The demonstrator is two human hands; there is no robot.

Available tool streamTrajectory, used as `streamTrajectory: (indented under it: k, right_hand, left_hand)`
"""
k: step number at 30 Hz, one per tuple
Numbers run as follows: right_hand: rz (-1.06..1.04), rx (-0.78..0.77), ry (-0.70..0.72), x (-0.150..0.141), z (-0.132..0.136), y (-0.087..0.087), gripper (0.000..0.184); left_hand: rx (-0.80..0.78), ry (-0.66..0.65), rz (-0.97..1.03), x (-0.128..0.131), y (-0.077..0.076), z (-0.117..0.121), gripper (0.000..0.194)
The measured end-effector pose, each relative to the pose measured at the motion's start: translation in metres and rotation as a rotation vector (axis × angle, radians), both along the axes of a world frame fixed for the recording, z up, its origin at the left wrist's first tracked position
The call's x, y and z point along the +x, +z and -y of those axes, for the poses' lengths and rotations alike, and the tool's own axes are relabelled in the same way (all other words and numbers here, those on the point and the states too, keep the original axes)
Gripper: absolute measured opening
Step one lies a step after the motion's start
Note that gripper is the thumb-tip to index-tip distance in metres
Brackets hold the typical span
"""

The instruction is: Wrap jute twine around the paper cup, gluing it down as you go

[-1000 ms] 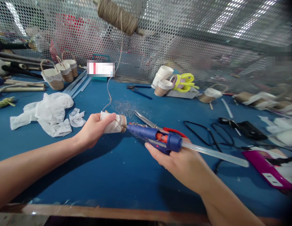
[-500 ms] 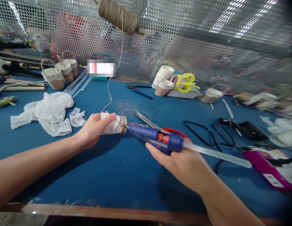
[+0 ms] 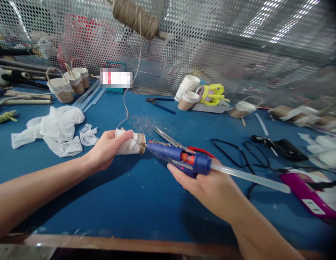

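Note:
My left hand (image 3: 110, 146) is closed round a small white paper cup (image 3: 130, 144) lying on its side, with brown twine wrapped near its right end. From the cup, a strand of twine (image 3: 126, 104) runs up to a large twine spool (image 3: 135, 18) hanging at the mesh. A blue hot glue gun (image 3: 173, 155) is in the grip of my right hand (image 3: 200, 184), its nozzle at the twine-wrapped end of the cup. Out of the gun's back sticks a long clear glue stick (image 3: 249, 177). Scissors (image 3: 168, 137) with red handles lie behind the gun, partly covered by it.
White lace (image 3: 54, 126) lies at left, near several small twine-wrapped baskets (image 3: 62, 92). Blue-handled pliers (image 3: 161, 104) rest at the back, left of stacked white cups (image 3: 186, 86) and yellow tubing (image 3: 214, 94). A black cord (image 3: 238, 155) and a purple power strip (image 3: 306, 196) are at right.
Both hands, the cup and the glue gun hold nearly the same position. The whole view has shifted very slightly.

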State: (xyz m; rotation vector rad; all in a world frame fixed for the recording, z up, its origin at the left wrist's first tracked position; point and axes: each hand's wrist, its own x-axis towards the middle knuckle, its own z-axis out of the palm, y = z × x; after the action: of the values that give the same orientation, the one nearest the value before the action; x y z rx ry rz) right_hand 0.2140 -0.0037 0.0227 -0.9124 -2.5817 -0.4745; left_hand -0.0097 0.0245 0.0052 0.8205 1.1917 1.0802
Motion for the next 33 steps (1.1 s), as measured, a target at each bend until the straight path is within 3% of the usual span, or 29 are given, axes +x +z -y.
streamTrajectory:
  k: [8,19,27,33]
  right_hand:
    - [-0.238,-0.404,-0.202,-0.015,-0.001,0.021,0.026]
    - [-0.365,-0.359,-0.228,-0.017,0.003,0.006,0.028]
    - [-0.289,-0.423,-0.165,-0.019,0.001,0.019,0.025]
    - [-0.331,-0.454,-0.12,-0.021,0.0,0.023,0.025]
  left_hand:
    - [-0.008,0.019,-0.036,-0.001,0.003,0.0,0.027]
    - [-0.025,0.019,0.019,0.0,0.003,0.0,0.025]
    - [-0.016,0.001,0.016,-0.001,0.005,0.001,0.027]
    - [-0.088,-0.002,-0.169,0.002,0.018,0.004,0.034]
